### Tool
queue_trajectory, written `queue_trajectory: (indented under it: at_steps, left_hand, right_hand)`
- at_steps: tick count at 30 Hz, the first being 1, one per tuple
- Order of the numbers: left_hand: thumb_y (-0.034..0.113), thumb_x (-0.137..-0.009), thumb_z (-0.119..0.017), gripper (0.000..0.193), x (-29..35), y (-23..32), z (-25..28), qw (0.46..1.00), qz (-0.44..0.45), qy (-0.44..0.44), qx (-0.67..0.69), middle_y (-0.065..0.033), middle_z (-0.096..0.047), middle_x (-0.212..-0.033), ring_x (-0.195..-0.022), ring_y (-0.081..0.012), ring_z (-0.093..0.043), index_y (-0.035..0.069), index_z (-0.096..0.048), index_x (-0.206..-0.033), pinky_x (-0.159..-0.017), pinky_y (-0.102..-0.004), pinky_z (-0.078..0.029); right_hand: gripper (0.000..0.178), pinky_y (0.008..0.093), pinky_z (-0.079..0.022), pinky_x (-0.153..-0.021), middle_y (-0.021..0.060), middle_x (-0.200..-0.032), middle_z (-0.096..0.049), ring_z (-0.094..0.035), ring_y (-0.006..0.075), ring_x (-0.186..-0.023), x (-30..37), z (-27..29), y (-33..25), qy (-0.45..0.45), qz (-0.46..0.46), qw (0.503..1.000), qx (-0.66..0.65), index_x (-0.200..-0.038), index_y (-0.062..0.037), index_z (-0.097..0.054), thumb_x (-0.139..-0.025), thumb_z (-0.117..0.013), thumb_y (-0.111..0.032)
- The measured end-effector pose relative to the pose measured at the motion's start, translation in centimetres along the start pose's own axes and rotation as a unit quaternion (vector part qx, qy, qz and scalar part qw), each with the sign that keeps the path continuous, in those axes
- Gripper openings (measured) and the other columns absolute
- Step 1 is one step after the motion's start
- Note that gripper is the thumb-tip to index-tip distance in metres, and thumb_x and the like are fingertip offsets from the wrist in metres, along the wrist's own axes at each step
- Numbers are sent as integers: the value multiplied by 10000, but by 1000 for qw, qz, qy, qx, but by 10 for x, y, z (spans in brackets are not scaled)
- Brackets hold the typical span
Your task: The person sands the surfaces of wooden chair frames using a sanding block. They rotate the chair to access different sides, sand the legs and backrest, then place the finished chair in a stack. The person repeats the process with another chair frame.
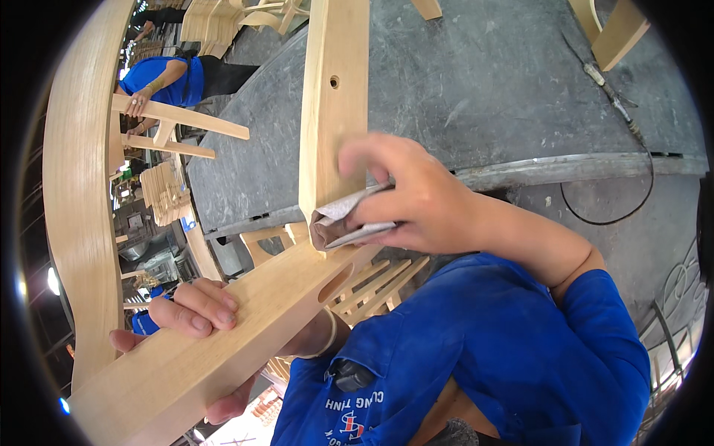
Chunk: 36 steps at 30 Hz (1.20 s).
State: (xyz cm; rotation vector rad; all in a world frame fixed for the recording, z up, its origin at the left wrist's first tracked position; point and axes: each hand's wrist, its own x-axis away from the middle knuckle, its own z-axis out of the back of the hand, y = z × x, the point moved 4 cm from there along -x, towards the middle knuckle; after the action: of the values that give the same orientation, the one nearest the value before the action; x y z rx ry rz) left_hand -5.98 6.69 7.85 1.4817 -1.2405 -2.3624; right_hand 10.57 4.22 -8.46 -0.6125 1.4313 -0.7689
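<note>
The person wears a bright blue shirt (483, 357), creased, open at the neck; the right sleeve (606, 327) is short, ending near the elbow; a chest pocket (370, 355) holds something dark; white lettering (354, 401) and a red-and-white emblem (352, 427) mark the front; a thin pale band (333, 331) circles the left wrist; both hands (420, 197) are bare.

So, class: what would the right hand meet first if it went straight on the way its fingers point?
Likely the pale wooden bar with the round hole; the folded sheet in the right hand overlaps it, though depth is unclear.
</note>
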Motion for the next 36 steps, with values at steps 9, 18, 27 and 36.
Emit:
queue_trajectory:
  at_steps: [9, 18, 27, 36]
  left_hand:
    - [621, -655, -723, 1134, 5, 5, 3, 997, 13, 40, -70, -90, -438, -845, -599, -190, -517, 77, -126, -1451, -555, -332, -415]
    - [575, -649, -722, 1068, 0, 3, 2, 1000, 12, -2, -29, -122, -422, -837, -619, -193, -478, 17, -209, -1402, -559, -321, -388]
    - [615, -645, -737, 1142, 4, 5, 4, 998, 24, 43, -40, -89, -446, -864, -631, -201, -523, 123, -111, -1462, -588, -353, -406]
    - [545, -617, -777, 1101, -2, 9, -4, 997, 45, -29, -49, -107, -426, -883, -658, -189, -482, 39, -212, -1415, -633, -337, -396]
  right_hand:
    - [380, 336, -470, -732, 99, -915, -557, -552, 257, -903, 4, -9, -17, -72, 0, 990, -120, -1014, -50, -630, -644, -717, -76]
    - [453, 360, -469, -761, 102, -941, -583, -571, 286, -872, 5, -17, -29, -31, 12, 993, -112, -1121, -59, -604, -682, -620, 54]
    - [409, 366, -476, -764, 104, -948, -605, -587, 289, -872, 9, -18, -20, -71, -25, 988, -134, -1073, -54, -616, -692, -559, 86]
    - [380, 366, -476, -747, 106, -935, -606, -587, 286, -875, 9, -19, -17, -92, -48, 989, -108, -1036, -49, -618, -686, -550, 82]
